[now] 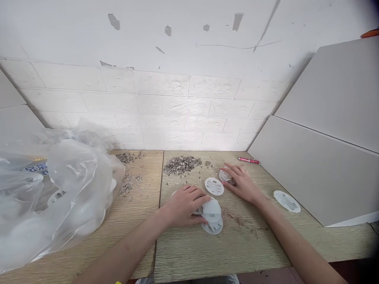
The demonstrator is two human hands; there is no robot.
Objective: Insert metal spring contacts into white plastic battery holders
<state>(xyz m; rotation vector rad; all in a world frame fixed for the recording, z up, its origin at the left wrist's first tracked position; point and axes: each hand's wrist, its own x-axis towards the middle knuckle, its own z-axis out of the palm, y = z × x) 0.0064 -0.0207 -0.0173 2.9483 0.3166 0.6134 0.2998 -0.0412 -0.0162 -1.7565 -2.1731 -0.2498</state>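
Note:
My left hand curls round the edge of a white round plastic disc, thumb on the near side and fingers on the far side. Beneath that disc, another white disc with moulded slots sticks out, and more white edges show partly behind my fingers. Farther back, my right hand closes its thumb and fingertips about a white disc that it partly covers. Between both hands, a slotted white disc lies flat on the wooden table.
A heap of small metal pieces lies by the wall, with more loose pieces to its left. A big clear plastic bag of white discs fills the left. On the right are a red pen, a lone disc and a grey panel.

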